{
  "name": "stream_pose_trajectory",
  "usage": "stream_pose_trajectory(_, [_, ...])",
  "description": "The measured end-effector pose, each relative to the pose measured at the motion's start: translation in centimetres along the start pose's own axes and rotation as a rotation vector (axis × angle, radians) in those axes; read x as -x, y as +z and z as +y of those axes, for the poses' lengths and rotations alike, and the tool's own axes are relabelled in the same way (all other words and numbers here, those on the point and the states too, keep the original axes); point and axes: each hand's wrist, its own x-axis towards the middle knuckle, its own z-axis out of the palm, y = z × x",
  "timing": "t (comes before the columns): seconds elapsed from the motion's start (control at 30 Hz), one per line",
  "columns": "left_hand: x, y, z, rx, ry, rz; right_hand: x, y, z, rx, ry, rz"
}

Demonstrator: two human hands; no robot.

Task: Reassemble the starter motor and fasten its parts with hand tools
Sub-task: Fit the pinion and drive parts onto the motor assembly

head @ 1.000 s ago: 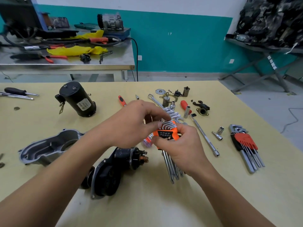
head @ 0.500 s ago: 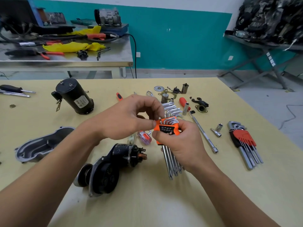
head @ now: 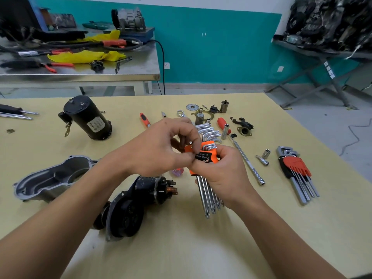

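My right hand (head: 223, 176) grips an orange holder of chrome L-shaped keys (head: 209, 156) above the yellow table, long ends pointing toward me. My left hand (head: 159, 150) pinches the short bent end of one key at the holder's top left corner. Under my left wrist lies the black starter motor assembly with its solenoid (head: 141, 200). The black cylindrical motor body (head: 88, 117) stands at the back left. A grey cast housing (head: 50, 178) lies open side up at the left.
A second key set in a red holder (head: 296, 172) lies at the right. A long extension bar (head: 247, 160), sockets (head: 265, 154), red-handled screwdrivers (head: 223, 123) and small motor parts (head: 243, 127) are scattered at the back. A steel workbench (head: 80, 71) stands behind.
My left hand's fingers have shifted along the bent ends to the holder's left corner and now pinch a single key. The set has stayed in my right hand.
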Motion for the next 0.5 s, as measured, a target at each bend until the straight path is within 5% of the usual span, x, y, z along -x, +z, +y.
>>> stream_pose_trajectory(0.5, [-1.1, 0.5, 0.5, -0.222, 0.039, 0.056, -0.1, 0.1, 0.0, 0.1, -0.005, 0.047])
